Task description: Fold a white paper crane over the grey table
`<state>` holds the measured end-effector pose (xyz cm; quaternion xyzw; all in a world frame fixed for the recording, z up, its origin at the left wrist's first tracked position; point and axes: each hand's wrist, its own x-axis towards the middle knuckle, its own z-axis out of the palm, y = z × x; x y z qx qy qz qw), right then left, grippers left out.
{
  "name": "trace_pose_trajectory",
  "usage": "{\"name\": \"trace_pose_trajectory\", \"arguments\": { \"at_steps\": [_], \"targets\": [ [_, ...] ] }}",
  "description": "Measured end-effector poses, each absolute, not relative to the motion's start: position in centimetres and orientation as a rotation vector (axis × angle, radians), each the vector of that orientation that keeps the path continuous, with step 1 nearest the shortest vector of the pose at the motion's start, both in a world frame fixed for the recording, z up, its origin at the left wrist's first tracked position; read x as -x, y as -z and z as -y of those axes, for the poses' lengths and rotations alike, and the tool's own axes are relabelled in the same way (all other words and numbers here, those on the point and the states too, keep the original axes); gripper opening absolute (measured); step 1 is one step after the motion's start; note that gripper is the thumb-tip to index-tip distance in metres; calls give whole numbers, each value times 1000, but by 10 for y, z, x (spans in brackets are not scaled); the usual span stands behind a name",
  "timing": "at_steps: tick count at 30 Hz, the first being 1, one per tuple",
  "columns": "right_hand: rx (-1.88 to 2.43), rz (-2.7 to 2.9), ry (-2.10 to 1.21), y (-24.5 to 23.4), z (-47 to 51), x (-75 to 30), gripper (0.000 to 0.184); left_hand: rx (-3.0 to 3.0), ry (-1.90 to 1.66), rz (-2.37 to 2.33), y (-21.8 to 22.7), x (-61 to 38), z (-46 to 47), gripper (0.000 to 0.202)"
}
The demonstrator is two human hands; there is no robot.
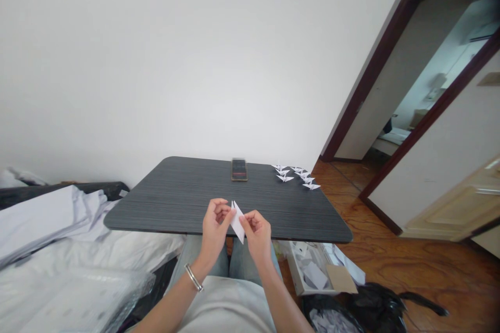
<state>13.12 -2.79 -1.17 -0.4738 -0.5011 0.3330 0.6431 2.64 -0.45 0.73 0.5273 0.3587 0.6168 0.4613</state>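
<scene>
Your white shirt (226, 307) and the jeans on your lap (242, 260) lie closest, with a silver bangle (194, 277) on your left wrist. Just past them, over the near edge of the dark wood-grain table (167, 192), your left hand (214, 229) and right hand (255, 234) hold the folded white paper (237, 222) upright between them. The paper forms a long, narrow kite shape, sharply pointed at top and bottom, with layered folds along its length. Your left fingers (221, 210) curl together and pinch its upper part, while your right fingers (250, 221) curl together and grip its side. At the far edge of the table, a phone (239, 169) lies flat, its screen blurred, and a small cluster of white paper cranes (297, 176) sits to its right. Left of the table spreads white bedding (50, 229); beyond the table's near right corner, an open box of paper scraps (308, 270) and a black plastic bag (375, 307) sit on the wooden floor (429, 270).
</scene>
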Motion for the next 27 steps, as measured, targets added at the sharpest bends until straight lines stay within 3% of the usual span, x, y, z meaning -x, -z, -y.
{"name": "trace_pose_trajectory", "arguments": {
  "at_steps": [9,27],
  "targets": [
    [1154,1237,-571,15,29,-130,15,-1161,-1450,-873,-14,-25,-2,15],
    [1113,1210,-644,17,27,-128,16,-1069,-1553,-811,-12,-31,-1,20]
  ]
}}
